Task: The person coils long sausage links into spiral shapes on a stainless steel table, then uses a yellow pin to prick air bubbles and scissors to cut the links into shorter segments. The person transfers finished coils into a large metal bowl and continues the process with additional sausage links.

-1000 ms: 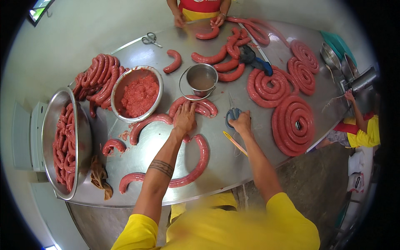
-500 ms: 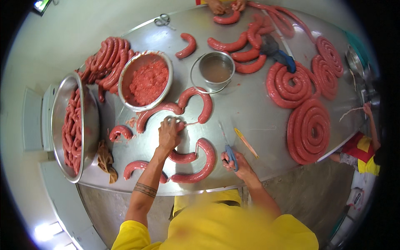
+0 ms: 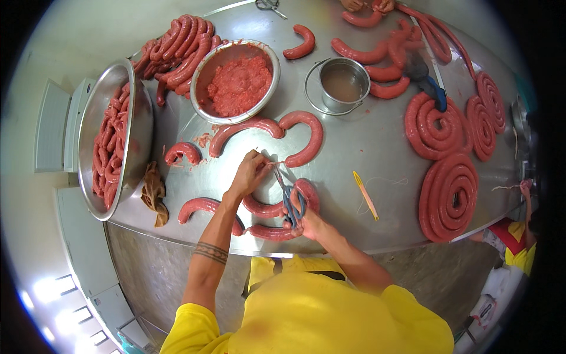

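My left hand (image 3: 252,172) is closed, pinching the thin casing end of a curved raw sausage (image 3: 315,138). That sausage arcs on the steel table above my hands, touching another curved sausage (image 3: 242,131) at its left. In my right hand (image 3: 308,224) are blue-handled scissors (image 3: 292,207), their blades pointing up at the casing end beside my left fingertips. Whether the blades are apart is hard to see. Below my hands lie more curved sausages, one (image 3: 262,206) partly behind my left wrist and one (image 3: 200,206) left of my forearm.
A bowl of ground meat (image 3: 239,85) and a small pail of cloudy liquid (image 3: 345,82) stand beyond my hands. At left sits a large basin (image 3: 141,130) of sausages. A yellow-orange netting needle (image 3: 365,196) and sausage coils (image 3: 448,197) lie right. Another person's hands (image 3: 383,6) work at the far edge.
My right hand has brought the scissors left and up to my left hand. The left fingers now pinch the casing end. The whole view has shifted.
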`<act>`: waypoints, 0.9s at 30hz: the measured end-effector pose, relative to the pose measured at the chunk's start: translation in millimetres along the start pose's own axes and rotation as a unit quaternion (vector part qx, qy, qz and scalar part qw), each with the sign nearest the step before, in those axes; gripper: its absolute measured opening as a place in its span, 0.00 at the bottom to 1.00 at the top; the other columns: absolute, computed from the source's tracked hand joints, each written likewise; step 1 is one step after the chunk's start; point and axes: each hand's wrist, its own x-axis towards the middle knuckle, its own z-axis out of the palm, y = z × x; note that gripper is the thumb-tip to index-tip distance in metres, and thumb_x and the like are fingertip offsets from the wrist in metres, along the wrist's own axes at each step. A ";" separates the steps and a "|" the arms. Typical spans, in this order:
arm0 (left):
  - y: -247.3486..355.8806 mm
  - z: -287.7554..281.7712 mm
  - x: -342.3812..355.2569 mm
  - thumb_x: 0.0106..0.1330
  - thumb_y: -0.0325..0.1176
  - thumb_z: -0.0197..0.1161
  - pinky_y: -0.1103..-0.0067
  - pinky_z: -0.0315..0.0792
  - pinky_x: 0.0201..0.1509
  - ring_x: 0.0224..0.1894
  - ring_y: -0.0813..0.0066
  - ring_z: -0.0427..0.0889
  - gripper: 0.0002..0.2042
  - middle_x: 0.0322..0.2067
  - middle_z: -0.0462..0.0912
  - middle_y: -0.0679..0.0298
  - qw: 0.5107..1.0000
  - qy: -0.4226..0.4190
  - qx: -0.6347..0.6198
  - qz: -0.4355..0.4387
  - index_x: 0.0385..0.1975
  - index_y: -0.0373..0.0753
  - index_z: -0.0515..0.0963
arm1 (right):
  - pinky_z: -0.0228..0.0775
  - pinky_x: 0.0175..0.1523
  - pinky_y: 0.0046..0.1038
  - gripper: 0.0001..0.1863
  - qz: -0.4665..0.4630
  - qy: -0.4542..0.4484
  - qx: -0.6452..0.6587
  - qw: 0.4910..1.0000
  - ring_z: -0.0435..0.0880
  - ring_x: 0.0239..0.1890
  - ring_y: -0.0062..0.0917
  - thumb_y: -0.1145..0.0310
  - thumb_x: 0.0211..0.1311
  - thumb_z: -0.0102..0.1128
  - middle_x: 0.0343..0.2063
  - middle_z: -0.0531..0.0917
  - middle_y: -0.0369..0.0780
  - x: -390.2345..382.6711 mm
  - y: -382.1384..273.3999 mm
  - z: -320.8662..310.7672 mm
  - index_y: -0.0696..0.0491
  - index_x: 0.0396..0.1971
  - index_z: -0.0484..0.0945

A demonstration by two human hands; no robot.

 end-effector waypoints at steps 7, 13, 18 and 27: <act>-2.3 -8.6 -6.7 0.67 0.35 0.65 0.70 0.74 0.43 0.37 0.61 0.80 0.10 0.37 0.77 0.54 0.999 0.042 -0.014 -0.015 0.40 0.35 0.81 | 0.49 0.16 0.15 0.33 -0.042 0.009 -0.063 0.997 0.68 0.16 0.13 0.27 0.57 0.59 0.23 0.71 0.30 21.1 -21.8 -8.7 0.46 0.26 0.67; -10.8 -16.4 -52.3 0.56 0.43 0.74 0.61 0.77 0.52 0.45 0.45 0.83 0.38 0.42 0.79 0.36 0.952 0.125 0.135 -0.243 0.58 0.25 0.60 | 0.72 0.30 0.24 0.19 -0.208 0.018 -0.010 0.978 0.80 0.33 0.20 0.53 0.67 0.66 0.32 0.78 0.38 -38.0 10.8 -30.8 0.53 0.36 0.73; 9.2 14.5 -92.3 0.61 0.38 0.69 0.63 0.83 0.29 0.33 0.46 0.88 0.35 0.38 0.80 0.31 0.920 0.017 0.001 -0.392 0.55 0.26 0.51 | 0.77 0.49 0.30 0.14 -0.200 0.075 -0.167 0.962 0.78 0.51 0.23 0.67 0.64 0.69 0.47 0.75 0.40 -50.8 48.9 -32.9 0.55 0.44 0.74; -4.2 -6.9 -135.1 0.61 0.43 0.73 0.66 0.78 0.46 0.46 0.64 0.83 0.23 0.51 0.78 0.54 0.977 -0.088 -0.051 -0.186 0.50 0.37 0.73 | 0.72 0.47 0.24 0.22 -0.299 0.159 -0.439 0.833 0.75 0.38 0.19 0.67 0.56 0.75 0.37 0.76 0.35 -58.2 66.0 -19.3 0.58 0.47 0.75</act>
